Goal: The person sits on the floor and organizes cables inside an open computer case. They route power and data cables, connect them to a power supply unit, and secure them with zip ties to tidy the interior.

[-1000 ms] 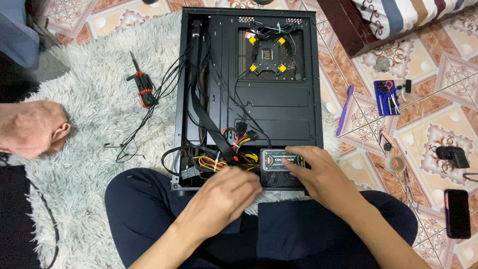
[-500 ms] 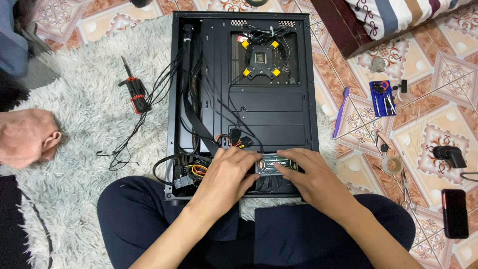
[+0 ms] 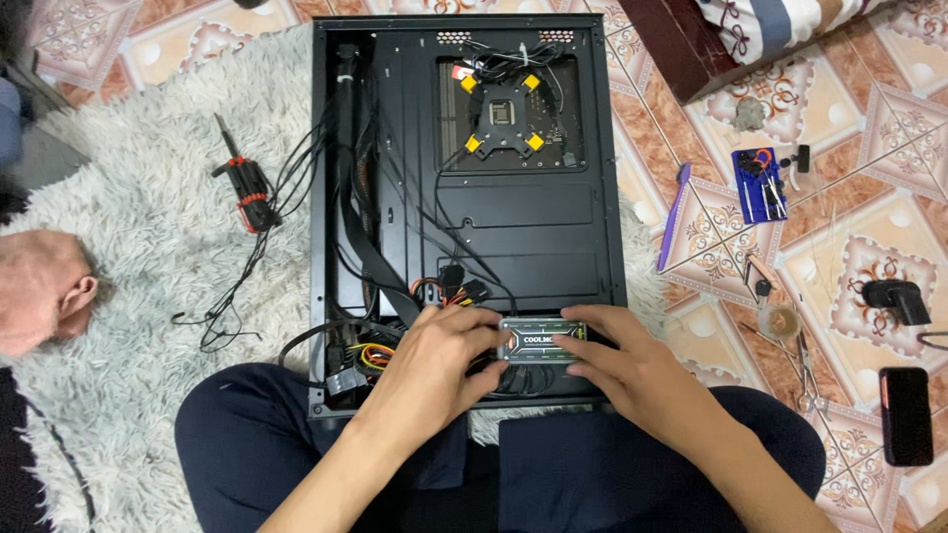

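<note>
A black computer case (image 3: 464, 207) lies open on its side on a shaggy white rug (image 3: 148, 257), its near end against the seated person's knees. At that near end sits a dark power supply unit (image 3: 538, 341), lodged in the bottom bay of the case. The left hand (image 3: 439, 360) lies over the unit's left end, fingers curled down onto it and onto the bundle of coloured cables (image 3: 380, 350) beside it. The right hand (image 3: 632, 365) rests flat on the unit's right end with fingers stretched across its top face. Both hands press or steady rather than clasp; whether any finger hooks under an edge I cannot tell (the palms hide the sides).

A black cable (image 3: 464, 257) runs up the panel toward the bracket with yellow corners (image 3: 504, 114). To the left, on the rug, lies a screwdriver with a red-banded grip (image 3: 242, 178), loose wires trailing near it. On the tiled floor to the right are a purple strip (image 3: 673, 212), a small blue tool card (image 3: 758, 183) and a dark phone (image 3: 906, 415).

The likely trouble here is pinched wiring: the cable bundle crowds the unit's left end, and a wire could be trapped against the case wall if the unit shifts. A slip could also catch fingers on the metal edges
</note>
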